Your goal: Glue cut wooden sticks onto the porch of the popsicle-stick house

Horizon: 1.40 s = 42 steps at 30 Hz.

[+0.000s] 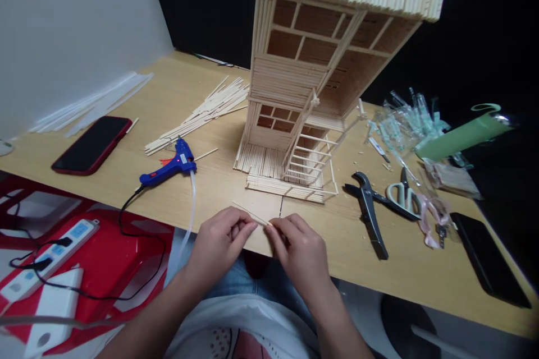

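A thin wooden stick (pixel 257 217) slants over the table's front edge. My right hand (pixel 297 244) pinches its right end between thumb and fingers. My left hand (pixel 225 235) is closed close to the stick's middle, its thumb and fingers pressed together; what lies between them is hard to make out. Just beyond my hands stands a two-storey house model (pixel 290 76) built of wooden sticks, with a ladder and a railing at its base. Left of the model are a blue glue gun (pixel 170 165) and a pile of loose sticks (pixel 202 112).
Pliers (pixel 370 216), scissors (pixel 404 199), a black phone (pixel 490 258) and a green tube (pixel 467 137) lie to the right on the table (pixel 227 190). A red-cased phone (pixel 92 145) is at the left. The gun's cord runs to a power strip (pixel 53 258) on a red stool.
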Each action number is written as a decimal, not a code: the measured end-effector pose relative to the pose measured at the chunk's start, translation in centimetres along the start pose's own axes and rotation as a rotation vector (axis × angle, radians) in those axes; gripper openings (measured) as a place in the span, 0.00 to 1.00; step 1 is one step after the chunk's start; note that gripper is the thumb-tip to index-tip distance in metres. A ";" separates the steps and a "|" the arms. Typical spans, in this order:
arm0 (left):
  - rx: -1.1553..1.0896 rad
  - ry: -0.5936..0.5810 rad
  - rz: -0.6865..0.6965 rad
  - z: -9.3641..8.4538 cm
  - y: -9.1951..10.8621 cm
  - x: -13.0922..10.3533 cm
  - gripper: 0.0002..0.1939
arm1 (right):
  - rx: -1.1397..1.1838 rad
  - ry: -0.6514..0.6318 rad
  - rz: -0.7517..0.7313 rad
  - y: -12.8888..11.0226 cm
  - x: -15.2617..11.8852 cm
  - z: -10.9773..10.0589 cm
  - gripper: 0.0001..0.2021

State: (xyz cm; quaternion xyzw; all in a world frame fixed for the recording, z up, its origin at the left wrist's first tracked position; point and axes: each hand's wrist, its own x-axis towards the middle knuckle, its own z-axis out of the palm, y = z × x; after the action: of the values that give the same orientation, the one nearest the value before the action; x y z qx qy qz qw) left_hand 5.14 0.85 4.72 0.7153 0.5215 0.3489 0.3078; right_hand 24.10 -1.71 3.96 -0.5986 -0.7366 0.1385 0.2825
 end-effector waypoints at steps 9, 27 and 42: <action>0.382 0.005 0.145 -0.2 -1.1 -0.2 0.12 | 0.074 0.006 -0.062 0.3 0.4 0.3 0.11; 0.482 -0.020 0.429 2.9 -1.4 2.1 0.15 | -0.212 0.361 0.195 11.3 -1.0 -10.9 0.09; 0.509 0.119 0.500 3.0 -1.0 2.5 0.12 | -0.175 0.397 0.175 13.5 1.5 -13.6 0.11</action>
State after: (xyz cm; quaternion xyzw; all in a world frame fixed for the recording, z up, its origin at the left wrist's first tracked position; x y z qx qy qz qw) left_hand 7.64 3.31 2.69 0.8529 0.4174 0.3136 -0.0059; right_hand 42.64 1.20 7.92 -0.6979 -0.6209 -0.0224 0.3561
